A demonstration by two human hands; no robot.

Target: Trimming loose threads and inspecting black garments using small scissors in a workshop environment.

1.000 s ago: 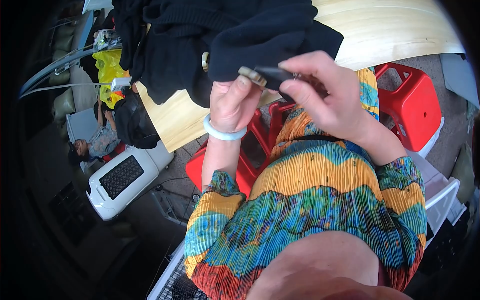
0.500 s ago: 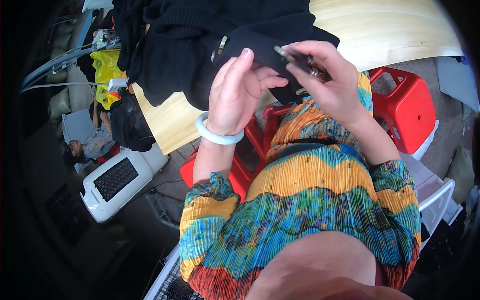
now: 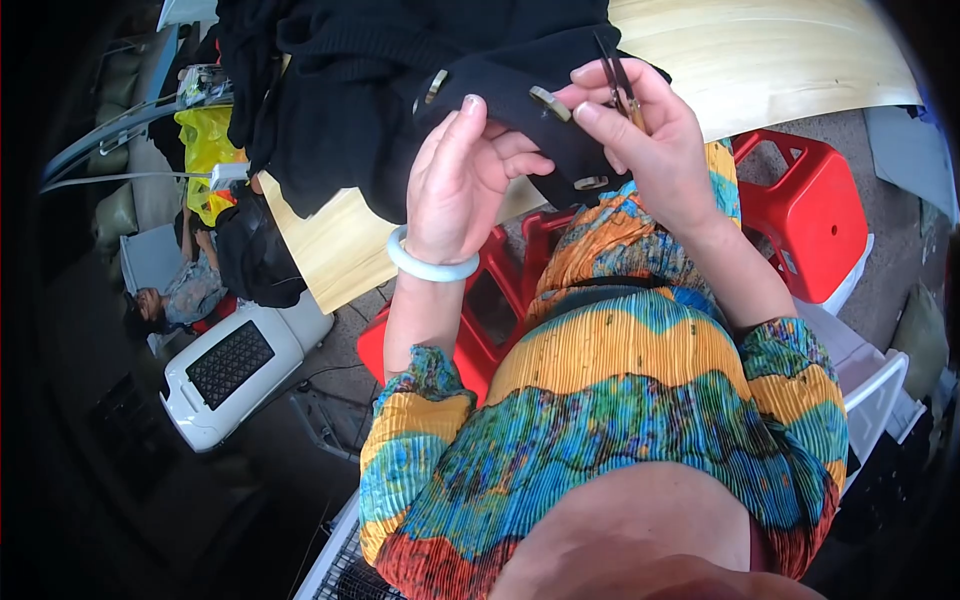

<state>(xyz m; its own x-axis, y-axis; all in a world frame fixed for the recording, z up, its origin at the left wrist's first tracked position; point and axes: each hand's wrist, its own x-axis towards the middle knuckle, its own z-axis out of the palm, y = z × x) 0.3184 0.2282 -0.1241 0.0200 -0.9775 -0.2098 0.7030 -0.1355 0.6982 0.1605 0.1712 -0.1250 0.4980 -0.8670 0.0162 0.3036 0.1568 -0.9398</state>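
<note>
A black garment (image 3: 370,90) with pale oblong buttons lies heaped on a light wooden table (image 3: 780,60). Its edge strip hangs toward me between both hands. My left hand (image 3: 455,185), with a pale bangle on the wrist, holds the strip with its fingers stretched upward. My right hand (image 3: 655,150) grips small dark scissors (image 3: 615,75), blades pointing up, and its fingertips pinch the cloth beside one button (image 3: 550,103). Another button (image 3: 590,183) shows below on the strip. The hands nearly touch.
Red plastic stools (image 3: 815,215) stand under the table by my knees. A white appliance with a dark grille (image 3: 235,370) sits on the floor at left, near a yellow bag (image 3: 205,150) and a person lying down (image 3: 180,295). A white crate (image 3: 875,390) is at right.
Both hands have lifted the garment's edge higher over the table. The scissors have turned from lying sideways to pointing up, and my left fingers have straightened along the strip.
</note>
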